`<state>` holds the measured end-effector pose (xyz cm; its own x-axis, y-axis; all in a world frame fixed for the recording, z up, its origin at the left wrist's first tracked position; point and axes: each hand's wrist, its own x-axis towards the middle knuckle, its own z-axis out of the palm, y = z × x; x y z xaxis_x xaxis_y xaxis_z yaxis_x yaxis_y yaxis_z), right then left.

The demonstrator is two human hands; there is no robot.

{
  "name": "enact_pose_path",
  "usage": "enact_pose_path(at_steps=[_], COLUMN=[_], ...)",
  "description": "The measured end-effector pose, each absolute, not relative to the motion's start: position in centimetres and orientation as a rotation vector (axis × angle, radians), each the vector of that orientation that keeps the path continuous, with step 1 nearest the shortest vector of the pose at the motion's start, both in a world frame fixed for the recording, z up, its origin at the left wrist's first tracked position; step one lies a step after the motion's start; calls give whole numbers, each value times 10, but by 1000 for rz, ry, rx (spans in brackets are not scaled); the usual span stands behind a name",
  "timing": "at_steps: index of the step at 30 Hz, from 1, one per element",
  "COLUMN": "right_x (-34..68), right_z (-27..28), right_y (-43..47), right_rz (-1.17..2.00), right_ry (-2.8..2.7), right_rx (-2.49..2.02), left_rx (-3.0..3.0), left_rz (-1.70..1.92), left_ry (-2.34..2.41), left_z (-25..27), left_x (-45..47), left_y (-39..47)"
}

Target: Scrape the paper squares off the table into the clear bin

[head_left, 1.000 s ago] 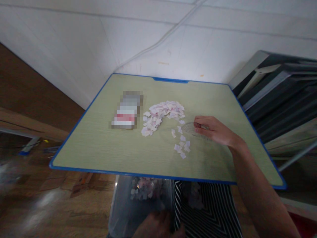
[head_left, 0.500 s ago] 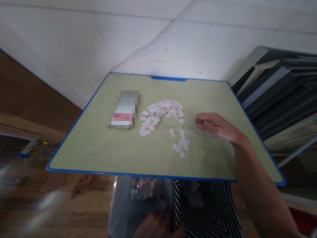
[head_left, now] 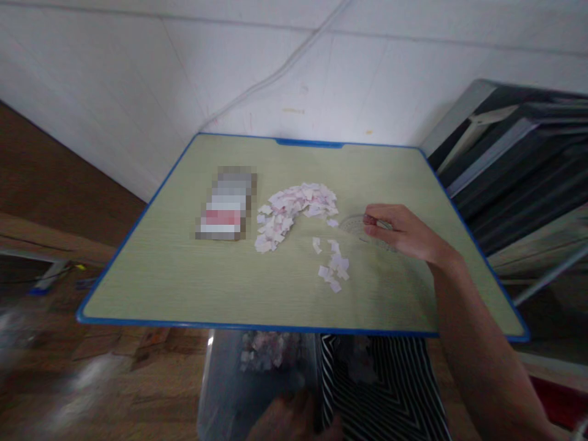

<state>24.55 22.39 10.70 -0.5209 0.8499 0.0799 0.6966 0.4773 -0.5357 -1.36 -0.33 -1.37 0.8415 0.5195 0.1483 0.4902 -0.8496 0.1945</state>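
A clear plastic protractor [head_left: 356,226] is pinched at its right part by the fingers [head_left: 371,219] of the right hand [head_left: 404,236], and it lies flat on the green counter [head_left: 184,269], right of centre. Just left of it, a curved heap of small paper scraps [head_left: 294,211] is spread, with a smaller cluster of scraps [head_left: 333,266] nearer the front edge. A blurred packet [head_left: 225,205] is seen further left. Below the near edge, a clear plastic bag [head_left: 257,380] holding more scraps is gripped by the closed fingers of the left hand [head_left: 294,419], beside striped clothing [head_left: 381,392].
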Motion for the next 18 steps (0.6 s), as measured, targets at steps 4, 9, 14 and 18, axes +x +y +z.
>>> enact_pose_path(at_steps=[4, 9, 14, 18], right_x=[246, 246, 242, 242], right_z=[111, 112, 111, 113], right_y=[222, 221, 219, 219], right_rz=[741, 702, 731, 621], right_ry=[-2439, -2408, -2450, -2408], right_rx=[-1316, -1338, -1332, -1364], left_rx=[2866, 2859, 2876, 2872], left_rz=[170, 175, 187, 149], left_ry=[744, 768, 747, 749], left_z=[-18, -20, -13, -14], left_x=[-16, -14, -13, -15], left_y=[-5, -7, -4, -4])
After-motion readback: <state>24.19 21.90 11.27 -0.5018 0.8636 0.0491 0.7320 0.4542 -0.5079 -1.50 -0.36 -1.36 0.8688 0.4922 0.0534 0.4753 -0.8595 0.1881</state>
